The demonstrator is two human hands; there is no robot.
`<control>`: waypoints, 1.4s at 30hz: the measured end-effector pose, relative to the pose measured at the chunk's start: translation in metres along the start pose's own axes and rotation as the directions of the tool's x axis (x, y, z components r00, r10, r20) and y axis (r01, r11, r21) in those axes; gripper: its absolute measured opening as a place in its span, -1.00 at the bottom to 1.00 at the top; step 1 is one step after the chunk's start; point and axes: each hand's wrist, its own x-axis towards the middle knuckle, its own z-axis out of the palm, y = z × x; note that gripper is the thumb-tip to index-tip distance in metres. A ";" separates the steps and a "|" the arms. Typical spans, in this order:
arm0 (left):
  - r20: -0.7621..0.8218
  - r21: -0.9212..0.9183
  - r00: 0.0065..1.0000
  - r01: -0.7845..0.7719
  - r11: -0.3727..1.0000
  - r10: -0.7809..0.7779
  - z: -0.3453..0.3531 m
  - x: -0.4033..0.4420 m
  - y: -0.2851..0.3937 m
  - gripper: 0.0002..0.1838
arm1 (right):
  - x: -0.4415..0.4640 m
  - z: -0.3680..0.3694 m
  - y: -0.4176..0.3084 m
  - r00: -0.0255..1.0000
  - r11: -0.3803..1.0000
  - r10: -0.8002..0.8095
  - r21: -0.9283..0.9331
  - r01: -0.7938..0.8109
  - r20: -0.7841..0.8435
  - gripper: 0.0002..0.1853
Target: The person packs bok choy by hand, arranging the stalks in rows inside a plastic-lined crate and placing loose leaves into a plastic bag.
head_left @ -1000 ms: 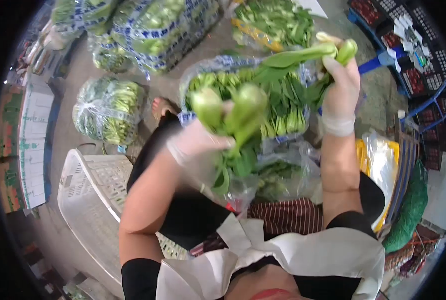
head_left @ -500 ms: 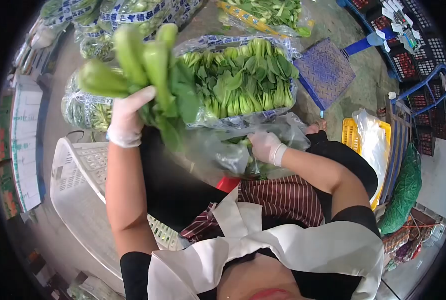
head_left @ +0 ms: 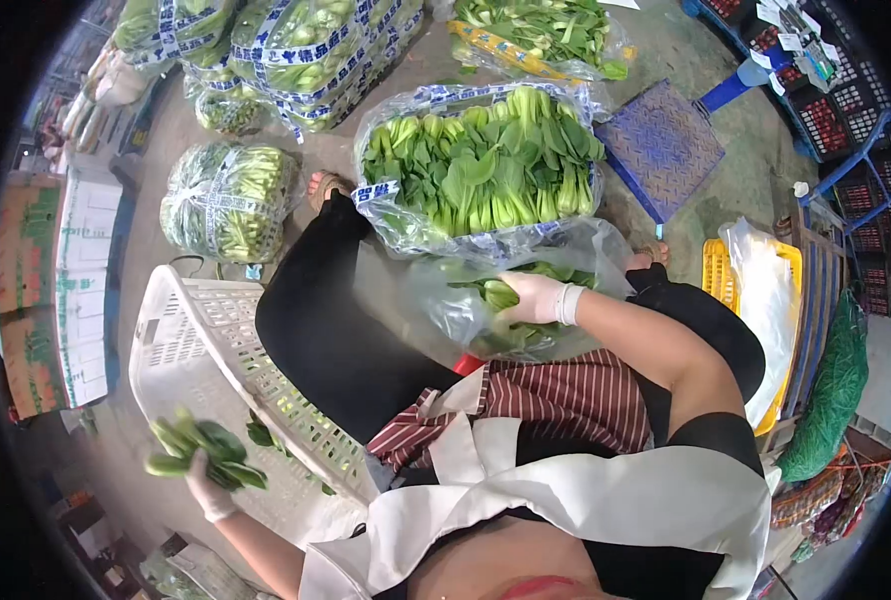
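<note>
In a white glove, my left hand (head_left: 208, 487) is closed around a bunch of green bok choy (head_left: 191, 445), held low at the left by the white plastic basket (head_left: 201, 385). The bunch is slightly blurred. More leaves show through the basket's slotted side. My gloved right hand (head_left: 536, 300) is at a clear plastic bag (head_left: 441, 310) between my legs, its fingers closed on a bok choy (head_left: 499, 294) there; other green leaves lie around it. Just beyond, an opened plastic-wrapped pack (head_left: 481, 240) holds rows of bok choy.
A wrapped vegetable bundle (head_left: 228, 200) stands at the left, with larger bundles (head_left: 311, 60) behind. A blue platform scale (head_left: 661, 150) is on the right. Nearer are a yellow crate (head_left: 716, 268) with plastic bags and a green net sack (head_left: 826, 385). Cardboard boxes (head_left: 31, 290) line the far left.
My left hand has swung down and left from above the bags to the white basket, carrying bok choy. My right hand stays at the clear bag. The view has shifted slightly.
</note>
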 end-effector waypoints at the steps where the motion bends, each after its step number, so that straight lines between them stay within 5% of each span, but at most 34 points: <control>1: 0.027 0.049 0.998 -0.060 0.997 0.059 -0.009 -0.008 -0.017 -0.22 | 0.007 0.002 0.001 0.988 0.961 0.155 -0.236 -0.144 0.029 -0.14; 2: 0.002 0.050 1.000 -0.029 0.998 0.029 0.006 -0.030 -0.018 -0.20 | 0.005 -0.004 -0.005 0.987 0.931 0.158 -0.334 -0.146 0.010 -0.13; 3: -0.095 -0.049 0.971 0.216 0.975 -0.220 -0.017 -0.029 -0.041 -0.22 | 0.003 -0.013 -0.015 0.987 0.892 0.162 -0.427 -0.149 -0.006 -0.12; 5: -0.087 -0.069 0.936 0.337 0.939 -0.342 -0.046 -0.024 -0.084 -0.48 | -0.004 -0.028 -0.022 0.940 0.816 0.315 -0.543 -0.198 0.131 -0.16; 7: -0.090 0.243 0.890 0.454 0.857 -0.446 -0.108 0.005 -0.143 -0.43 | -0.021 -0.038 -0.028 0.831 0.693 0.511 -0.676 -0.249 0.218 -0.32; 8: -0.126 0.517 0.923 0.374 0.770 -0.364 -0.114 0.015 -0.158 -0.34 | -0.033 -0.042 -0.029 0.788 0.647 0.546 -0.742 -0.179 0.286 -0.38; 10: -0.428 0.902 0.880 0.402 0.158 0.205 -0.076 0.023 -0.141 -0.22 | -0.059 -0.053 -0.031 0.726 0.612 0.575 -0.787 -0.075 0.377 -0.44; 11: -0.351 0.920 0.884 0.266 0.287 0.308 -0.041 0.027 -0.111 -0.19 | -0.070 -0.061 -0.036 0.713 0.628 0.567 -0.776 -0.052 0.412 -0.45; 13: -0.187 0.831 0.863 -0.116 0.544 0.470 0.049 0.029 -0.029 -0.23 | -0.072 -0.099 -0.082 0.534 0.676 0.692 -0.696 -0.244 0.485 -0.46; 14: -0.156 0.759 0.806 -0.272 0.591 0.572 0.088 0.037 -0.006 -0.34 | -0.068 -0.116 -0.084 0.585 0.748 0.638 -0.582 -0.318 0.501 -0.50; 15: -0.148 0.669 0.769 -0.386 0.636 0.622 0.132 0.040 0.018 -0.41 | -0.061 -0.124 -0.066 0.828 0.817 0.391 -0.566 -0.111 0.402 -0.54; 16: -0.031 0.592 0.758 -0.511 0.623 0.651 0.179 0.035 0.047 -0.44 | -0.044 -0.137 -0.036 0.920 0.925 0.227 -0.365 -0.103 0.318 -0.55; 17: 0.091 0.493 0.663 -0.678 0.545 0.743 0.223 0.032 0.062 -0.45 | -0.022 -0.163 -0.057 0.929 0.900 0.322 -0.362 -0.241 0.183 -0.60; 18: 0.195 0.376 0.597 -0.778 0.503 0.778 0.268 0.029 0.075 -0.46 | 0.001 -0.173 -0.027 0.970 0.969 0.237 -0.054 -0.240 -0.059 -0.59; 19: 0.320 0.385 0.491 -0.849 0.362 0.810 0.307 0.021 0.087 -0.45 | 0.026 -0.189 -0.014 0.963 0.984 0.075 -0.139 -0.114 -0.259 -0.59; 20: 0.460 0.346 0.366 -0.913 0.217 0.809 0.342 0.014 0.098 -0.43 | 0.056 -0.205 0.008 0.929 0.965 0.098 -0.193 -0.176 -0.357 -0.57; 21: 0.572 0.331 0.295 -0.937 0.114 0.765 0.376 0.004 0.108 -0.41 | 0.082 -0.216 0.029 0.875 0.958 0.174 -0.127 -0.256 -0.452 -0.50; 24: 0.727 -0.001 0.113 -0.986 0.165 0.677 0.451 -0.004 0.111 -0.42 | 0.137 -0.234 0.060 0.692 0.838 0.311 -0.156 -0.523 -0.651 -0.22; 27: 0.802 -0.046 0.104 -0.971 0.235 0.588 0.493 0.006 0.092 -0.38 | 0.181 -0.230 0.083 0.509 0.702 0.474 -0.041 -0.711 -0.718 0.13; 29: 0.845 0.022 0.226 -0.921 0.390 0.485 0.500 0.019 0.070 -0.39 | 0.201 -0.226 0.091 0.439 0.683 0.507 0.035 -0.730 -0.742 0.25; 32: 0.890 0.060 0.283 -0.849 0.524 0.357 0.492 0.031 0.068 -0.44 | 0.223 -0.210 0.088 0.253 0.662 0.445 0.125 -0.739 -0.859 0.21; 38: 0.912 0.064 0.303 -0.771 0.634 0.277 0.485 0.040 0.083 -0.49 | 0.212 -0.207 0.101 0.244 0.755 0.339 0.107 -0.647 -0.909 -0.03; 42: 0.905 0.044 0.319 -0.728 0.685 0.281 0.476 0.044 0.076 -0.50 | 0.194 -0.192 0.105 0.219 0.899 0.307 0.207 -0.387 -0.926 -0.07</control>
